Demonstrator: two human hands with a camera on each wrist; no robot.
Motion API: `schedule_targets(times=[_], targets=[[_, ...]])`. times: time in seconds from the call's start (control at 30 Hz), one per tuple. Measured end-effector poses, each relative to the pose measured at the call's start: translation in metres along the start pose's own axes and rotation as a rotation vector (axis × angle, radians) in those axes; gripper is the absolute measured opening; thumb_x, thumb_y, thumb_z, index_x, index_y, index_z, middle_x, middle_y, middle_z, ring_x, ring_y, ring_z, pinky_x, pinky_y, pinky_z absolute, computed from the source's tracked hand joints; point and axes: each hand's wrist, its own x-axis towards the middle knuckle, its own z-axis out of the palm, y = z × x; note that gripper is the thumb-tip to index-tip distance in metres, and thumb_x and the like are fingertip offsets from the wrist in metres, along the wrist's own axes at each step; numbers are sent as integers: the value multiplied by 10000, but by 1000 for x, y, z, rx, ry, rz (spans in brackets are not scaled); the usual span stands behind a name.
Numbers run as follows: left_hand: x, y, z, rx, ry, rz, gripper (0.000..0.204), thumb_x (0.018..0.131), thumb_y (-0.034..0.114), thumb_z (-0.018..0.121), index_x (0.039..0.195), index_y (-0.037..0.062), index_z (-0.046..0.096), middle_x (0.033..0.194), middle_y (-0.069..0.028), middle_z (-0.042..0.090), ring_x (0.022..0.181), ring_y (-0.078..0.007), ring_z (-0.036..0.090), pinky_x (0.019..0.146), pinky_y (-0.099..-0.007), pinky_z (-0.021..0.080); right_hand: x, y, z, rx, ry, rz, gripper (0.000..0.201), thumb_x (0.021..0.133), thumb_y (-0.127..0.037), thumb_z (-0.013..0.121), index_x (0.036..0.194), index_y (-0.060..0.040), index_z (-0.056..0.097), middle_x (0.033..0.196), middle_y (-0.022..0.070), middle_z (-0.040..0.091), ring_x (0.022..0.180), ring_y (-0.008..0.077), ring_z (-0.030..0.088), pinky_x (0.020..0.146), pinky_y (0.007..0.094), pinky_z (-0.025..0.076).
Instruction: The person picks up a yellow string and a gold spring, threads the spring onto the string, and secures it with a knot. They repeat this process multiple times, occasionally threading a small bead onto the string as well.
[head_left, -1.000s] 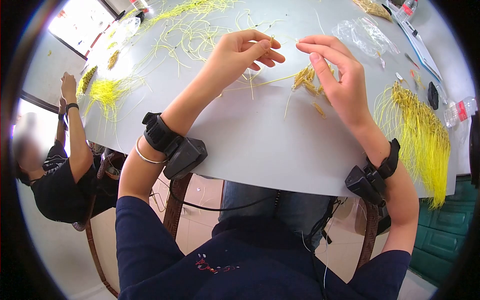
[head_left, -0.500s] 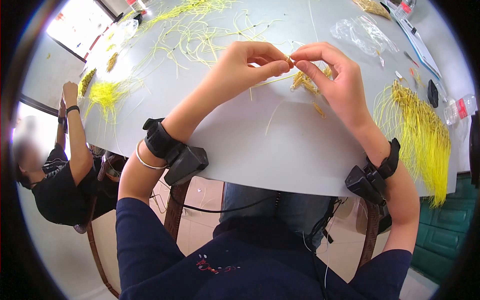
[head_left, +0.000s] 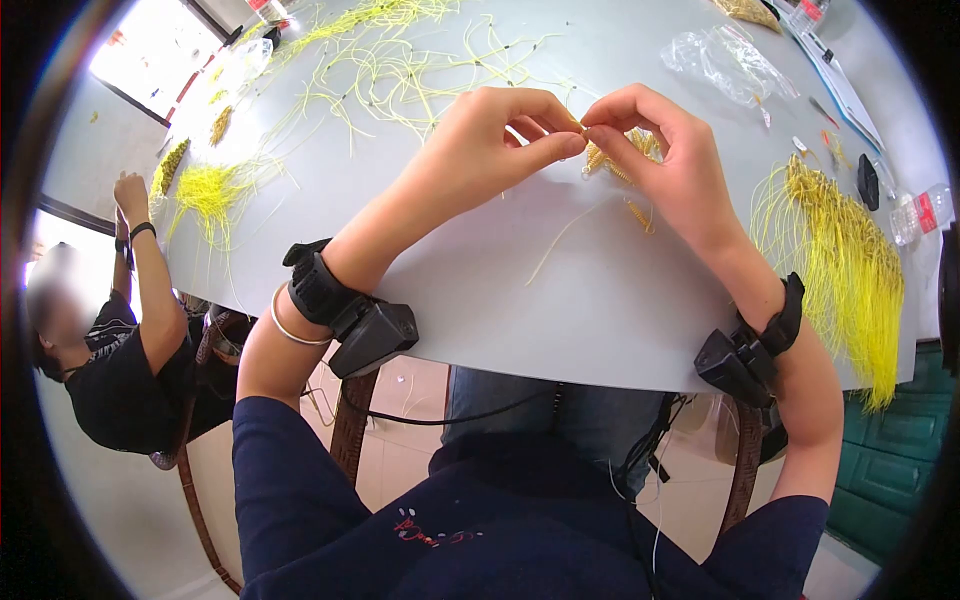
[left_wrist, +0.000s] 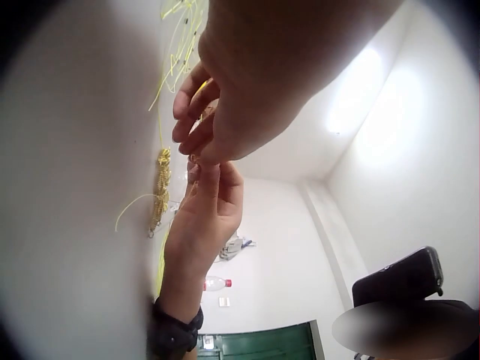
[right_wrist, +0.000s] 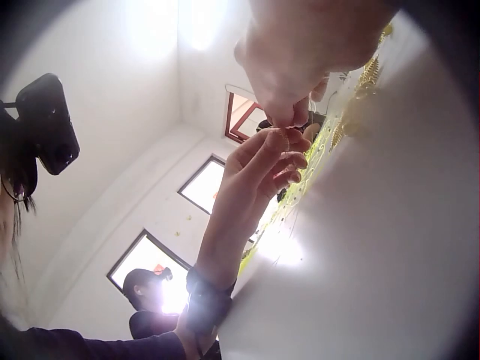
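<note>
Over the table my left hand (head_left: pixel 490 140) and right hand (head_left: pixel 670 150) meet at the fingertips. Between thumb and forefinger, the left hand pinches a small golden braided piece (head_left: pixel 583 128), mostly hidden by the fingers. The right hand's thumb and forefinger pinch at the same spot, on the end of that piece. In the left wrist view both sets of fingertips come together beside a hanging-looking row of golden braided pieces (left_wrist: pixel 162 180). Just beyond the right hand lies a small pile of such pieces (head_left: pixel 597 162), with a single one (head_left: pixel 638 214) nearer me.
A loose yellow cord (head_left: pixel 550 255) lies in front of the hands. Tangled yellow cords (head_left: pixel 385 85) spread at the back. To the right are a bundle of gold-topped yellow cords (head_left: pixel 845 270), a plastic bottle (head_left: pixel 920 213) and a clear bag (head_left: pixel 725 65). Another person (head_left: pixel 120 370) sits at left.
A second ago the hands were apart, the left holding the golden piece and the right with extended fingers. They have since come together, and the right fingers now pinch beside the left.
</note>
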Motion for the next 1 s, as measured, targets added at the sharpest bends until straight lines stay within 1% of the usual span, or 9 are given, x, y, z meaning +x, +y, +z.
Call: schedule_targets(times=[0.1,0.17,0.27,0.37,0.43,0.47,0.63,0.77,1.0], targets=[[0,1,1,-22,15,-22,216,831,217,631,901,13,648,821,-28,651,745,-88,606,640,-215,458,-1,0,1,-8,-2,14,74,789,-32,616,854,0,599,770,85,642,722,157,616,687,266,485],[0,2,1,-18,82,-8,212,838,209,624,905,8,635,825,-42,648,741,-95,611,644,-214,465,-1,1,1,-28,-4,6,70,788,-34,614,846,0,596,761,84,638,714,154,611,681,264,483],[1,-3,0,-58,96,16,197,844,196,618,900,8,632,828,-49,646,740,-99,609,643,-217,473,-1,1,1,-61,-26,14,83,784,-44,621,851,-1,597,741,83,627,695,146,599,666,254,480],[1,-4,0,-41,107,31,194,849,194,619,889,5,632,820,-51,645,736,-102,607,640,-218,476,-2,2,2,-17,-63,81,83,799,-56,614,854,5,601,731,77,622,660,128,578,639,240,472],[1,-4,-1,-41,114,36,197,849,197,621,885,4,633,813,-48,644,729,-100,603,639,-216,477,-3,4,5,124,-47,116,96,823,-74,600,852,18,604,710,56,614,622,96,546,602,227,453],[1,-3,-1,-42,122,41,201,849,200,624,882,3,634,806,-46,642,723,-97,599,638,-213,477,-3,5,5,125,-47,117,96,823,-74,600,852,18,604,710,56,614,622,96,546,602,227,453],[-1,-2,0,-63,100,15,205,847,201,630,869,-3,637,789,-41,637,701,-88,585,626,-208,474,-5,6,3,173,-127,276,169,838,-144,609,833,25,606,668,5,569,602,32,475,549,186,400],[0,-3,1,-83,94,3,203,847,192,632,869,-10,636,780,-39,633,692,-84,576,617,-209,472,-5,5,5,210,-121,294,184,836,-160,613,824,23,604,672,-5,559,605,26,465,542,176,388],[0,-4,0,-103,106,12,195,850,181,626,883,-11,638,790,-41,630,680,-89,574,619,-209,470,-3,4,5,247,-69,272,165,843,-141,601,828,23,589,705,3,573,634,40,500,570,185,412]])
